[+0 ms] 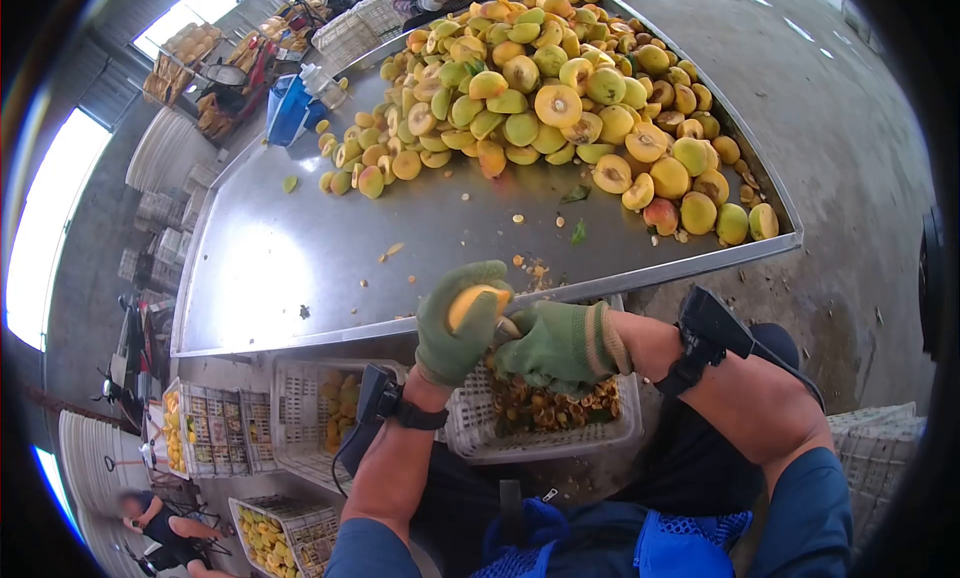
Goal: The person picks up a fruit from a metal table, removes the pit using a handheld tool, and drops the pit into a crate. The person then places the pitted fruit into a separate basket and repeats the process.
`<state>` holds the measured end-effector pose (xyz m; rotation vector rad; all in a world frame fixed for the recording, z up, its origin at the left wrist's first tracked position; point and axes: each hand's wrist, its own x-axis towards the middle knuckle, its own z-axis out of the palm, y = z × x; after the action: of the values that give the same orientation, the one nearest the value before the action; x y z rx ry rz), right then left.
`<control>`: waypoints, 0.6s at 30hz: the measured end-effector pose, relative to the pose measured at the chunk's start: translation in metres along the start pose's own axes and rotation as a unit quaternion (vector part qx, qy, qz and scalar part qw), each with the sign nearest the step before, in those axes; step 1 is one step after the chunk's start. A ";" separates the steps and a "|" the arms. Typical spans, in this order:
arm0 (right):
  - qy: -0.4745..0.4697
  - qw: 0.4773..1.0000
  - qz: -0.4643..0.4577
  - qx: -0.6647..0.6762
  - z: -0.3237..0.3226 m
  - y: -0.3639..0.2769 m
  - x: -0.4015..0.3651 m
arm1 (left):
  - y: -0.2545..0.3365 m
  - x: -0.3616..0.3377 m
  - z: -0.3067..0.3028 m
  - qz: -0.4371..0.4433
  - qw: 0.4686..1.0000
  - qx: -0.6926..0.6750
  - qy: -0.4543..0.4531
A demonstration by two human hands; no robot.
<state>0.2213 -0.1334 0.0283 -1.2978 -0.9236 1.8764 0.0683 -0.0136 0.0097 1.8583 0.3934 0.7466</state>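
Observation:
Both hands wear green knitted gloves and meet just over the near edge of the metal table [280, 338]. My left hand [455, 323] is closed round a cut yellow peach [472, 306], whose orange flesh shows between the fingers. Close against it, my right hand [555, 343] is curled round a small metal tool [508, 330]; only a short shiny part shows, so its exact kind is hidden. Beneath the hands, a white plastic crate [625, 440] holds brown pits and scraps [560, 410]. A big heap of halved yellow peaches [520, 108] covers the table's far side.
Left of the pit crate stands another white crate [290, 408] with peach pieces. More filled crates [210, 433] [310, 528] sit farther left. A blue container [290, 110] is at the table's far left corner. A seated person [165, 528] is at lower left.

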 end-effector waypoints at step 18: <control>-0.042 0.997 0.018 0.065 0.009 -0.015 -0.028 | -0.012 -0.011 0.001 -0.094 0.990 -0.100 -0.022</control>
<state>0.2226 -0.1502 0.0565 -1.1733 -0.8112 1.9980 0.0617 -0.0159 -0.0048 1.6227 0.4417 0.5935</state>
